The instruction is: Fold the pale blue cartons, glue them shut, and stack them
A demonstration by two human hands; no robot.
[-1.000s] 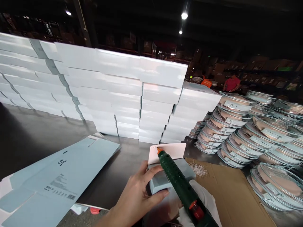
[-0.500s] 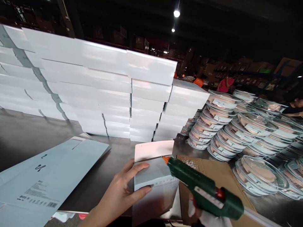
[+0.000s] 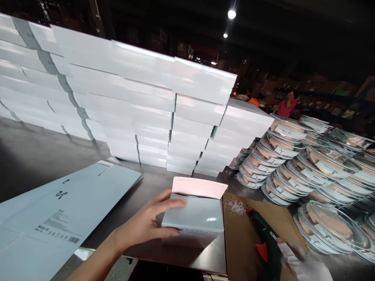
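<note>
A pale blue box (image 3: 195, 212) is clamped by the left hand (image 3: 148, 218); well apart, a glue gun (image 3: 266, 232) is seen at the blurred right hand (image 3: 306, 260), whether gripped cannot be told

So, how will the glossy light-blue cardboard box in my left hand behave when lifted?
The box is probably fairly stiff: its edges look straight. Being shiny, it may be slippery. The thin, raised pinkish flap would likely bend easily.

Tabletop (image 3: 158, 176) gap between carton (image 3: 195, 212) and boxes (image 3: 146, 97)
</note>
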